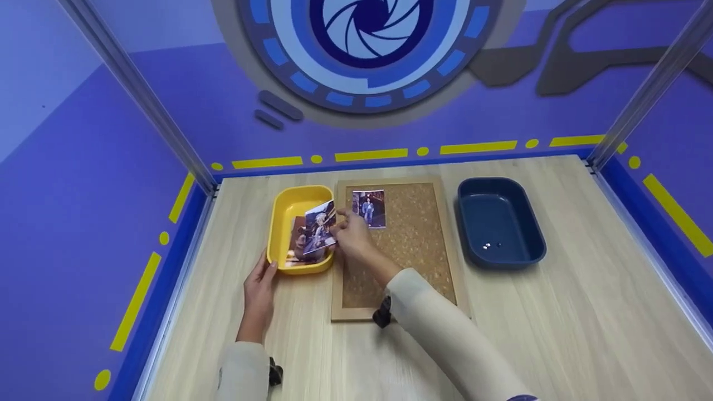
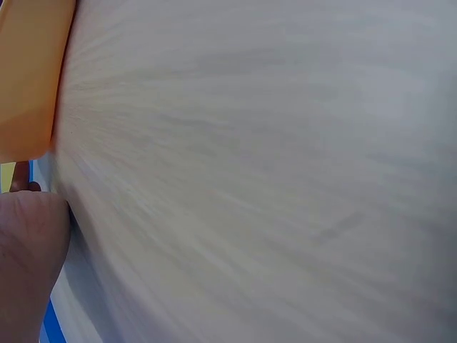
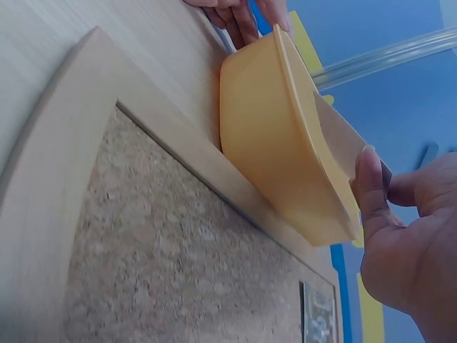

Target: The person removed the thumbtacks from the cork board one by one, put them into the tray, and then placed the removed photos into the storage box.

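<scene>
Hands apart, a person in pale sleeves grips the near corner of a yellow tray [image 1: 273,234] with the left hand [image 1: 259,287], thumb at the rim, while the right hand [image 1: 354,236] pinches a photo print [image 1: 318,228] between thumb and fingers, tilted above that tray. Below the held print, further prints [image 1: 297,256] lie in the tray. A wood-framed cork board [image 1: 409,262] lies beneath the right hand and forearm, another photo [image 1: 374,210] on it just beyond the knuckles. Well to the right hand's right, a dark blue tray [image 1: 490,214] holds tiny shiny pieces [image 1: 487,246] on the worktop [image 1: 590,312]. Beyond both hands rises a purple wall [image 1: 184,111].
</scene>
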Motion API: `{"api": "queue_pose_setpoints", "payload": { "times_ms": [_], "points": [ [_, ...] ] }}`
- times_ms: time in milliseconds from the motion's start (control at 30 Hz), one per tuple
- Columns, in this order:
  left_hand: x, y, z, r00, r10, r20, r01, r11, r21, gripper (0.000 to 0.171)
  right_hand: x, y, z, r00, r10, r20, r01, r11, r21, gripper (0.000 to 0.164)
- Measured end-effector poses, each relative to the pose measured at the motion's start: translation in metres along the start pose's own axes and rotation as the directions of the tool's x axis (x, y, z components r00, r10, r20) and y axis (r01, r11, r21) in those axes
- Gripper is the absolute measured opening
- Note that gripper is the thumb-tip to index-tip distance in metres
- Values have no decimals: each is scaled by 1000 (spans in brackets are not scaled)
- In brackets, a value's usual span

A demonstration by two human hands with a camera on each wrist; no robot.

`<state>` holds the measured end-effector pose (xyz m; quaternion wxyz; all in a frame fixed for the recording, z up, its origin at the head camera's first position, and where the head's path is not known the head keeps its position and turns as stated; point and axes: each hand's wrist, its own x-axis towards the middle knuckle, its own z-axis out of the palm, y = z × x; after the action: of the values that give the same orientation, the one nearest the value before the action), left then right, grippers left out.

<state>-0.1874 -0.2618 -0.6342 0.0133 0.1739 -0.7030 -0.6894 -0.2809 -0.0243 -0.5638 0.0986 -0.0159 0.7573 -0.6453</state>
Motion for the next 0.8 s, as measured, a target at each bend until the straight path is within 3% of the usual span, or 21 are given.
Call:
{"api": "queue_pose_setpoints", "payload": {
  "times_ms": [200, 400, 567, 800],
  "points": [
    [0, 0, 0, 1000, -12, -11, 12, 1000, -25, 61, 2, 0, 13, 1000, 0, 7, 0, 997, -76, 58],
    [4, 0, 1, 1000, -16, -9, 15, 1000, -25, 61, 0, -2, 19, 1000, 0, 21, 3, 985, -175, 46],
    [4, -1, -1, 1000, -23, -8, 23, 1000, 0, 60, -4, -3, 21, 995, -16, 96, 31, 987, -160, 42],
    [2, -1, 1, 1000, 5, 2, -5, 999, -38, 65, -11, -5, 14, 989, 5, 151, 18, 989, -147, 38]
  ]
}}
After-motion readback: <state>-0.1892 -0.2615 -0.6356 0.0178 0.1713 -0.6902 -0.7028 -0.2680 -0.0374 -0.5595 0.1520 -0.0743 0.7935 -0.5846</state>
